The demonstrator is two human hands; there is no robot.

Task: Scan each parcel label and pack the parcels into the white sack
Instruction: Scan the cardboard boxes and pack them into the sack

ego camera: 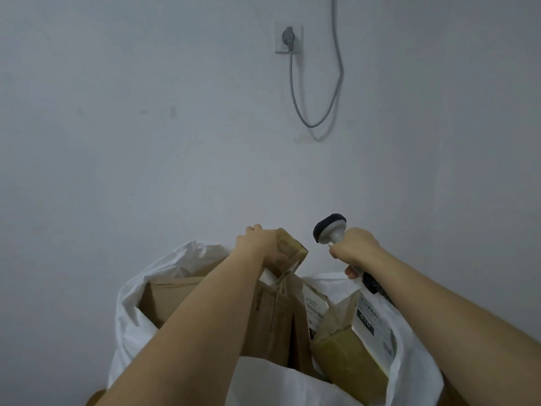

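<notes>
Head view: white sack (131,303) open at 6 o'clock, stuffed with brown boxes (175,300). Left hand (257,241) at centre, fingers curled over the top of a tan parcel (289,253) standing upright in the sack's mouth. Right hand (355,247) at 3 o'clock of that parcel, clamped around a scanner (329,228), head tilted toward 10 o'clock. Taped parcel with white label (371,323) lodged at 5 o'clock. Wall socket (288,39) and grey cable (336,68) at 12 o'clock.
</notes>
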